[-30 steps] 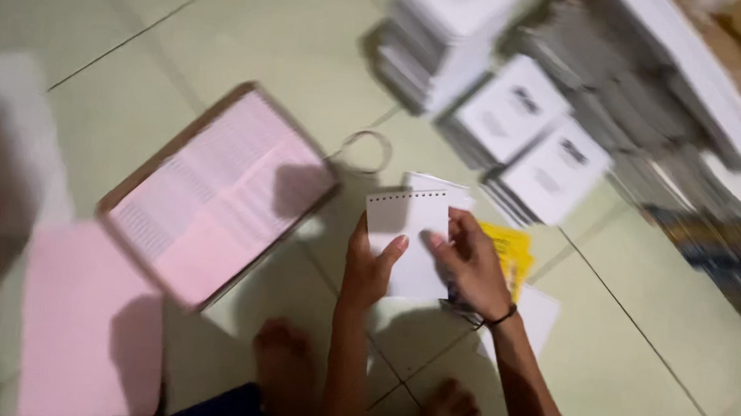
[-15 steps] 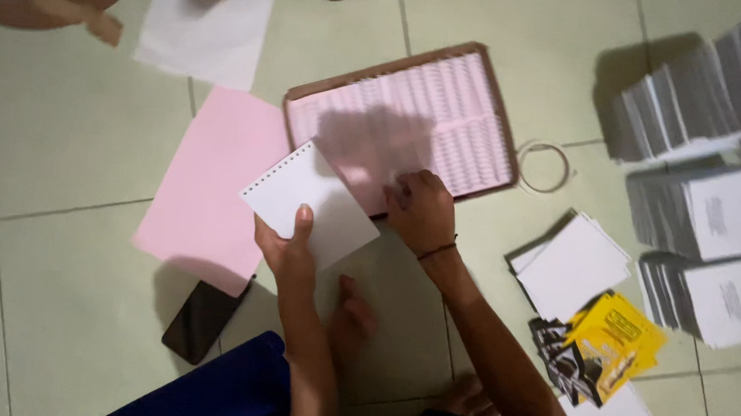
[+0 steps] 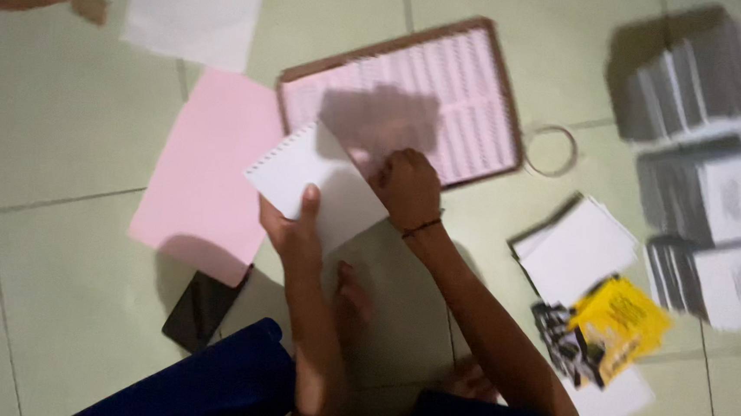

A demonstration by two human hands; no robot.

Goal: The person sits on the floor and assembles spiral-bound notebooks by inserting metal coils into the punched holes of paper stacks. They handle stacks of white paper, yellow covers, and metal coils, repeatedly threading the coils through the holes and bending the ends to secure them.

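— What do the two hands hold?

— The left hand (image 3: 293, 230) grips a white sheet with punched holes along one edge (image 3: 315, 187); the thumb lies on top of the paper and the other fingers are hidden under it; the sheet is lifted a little over the floor and tilted, with the holed edge toward the upper left. The right hand (image 3: 408, 187) is closed with bent fingers at the right corner of the same sheet; it touches the paper, but if it pinches the paper I cannot tell, because the picture is blurred there.

— And where is this sheet among the other things?

— It is between the pink paper sheet (image 3: 208, 171) on its left and the brown tray with pink printed sheets (image 3: 447, 109) on its upper right; its upper corner overlaps the tray edge.

— What lies around?

— A dark phone (image 3: 201, 309) lies on the tile floor (image 3: 63, 126) just under the pink sheet; a thin ring (image 3: 551, 150) lies beside the tray on the right; a pile of white cards (image 3: 578, 249) is near the right forearm, with a yellow packet (image 3: 619, 321) just below it; stacks of grey booklets (image 3: 713, 154) stand at the far right; a white paper (image 3: 195, 9) lies at the top.
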